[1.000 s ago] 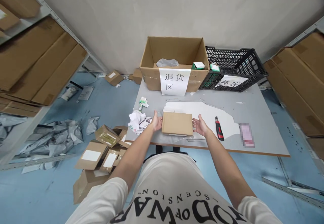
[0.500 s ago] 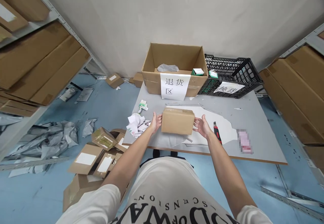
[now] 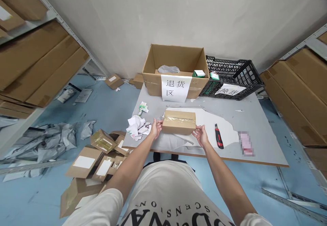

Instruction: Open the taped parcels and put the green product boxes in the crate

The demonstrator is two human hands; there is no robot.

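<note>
A brown cardboard box, with clear tape along its top, is between my two hands over the front of the grey table. My left hand has its fingers against the box's left end. At the right end, my right hand presses its fingertips on the lower corner. A white sheet lies partly under the box. To the right of my right hand rests a red and black utility knife. Crumpled white paper is piled left of my left hand.
At the table's back stand a large open carton with a paper sign and a black plastic crate. A blurred pink item lies at right. Several boxes crowd the floor at left; shelves with cartons flank both sides.
The box has tipped so its taped top now faces me more. My right hand has shifted left and down along its end, and the knife is now fully uncovered.
</note>
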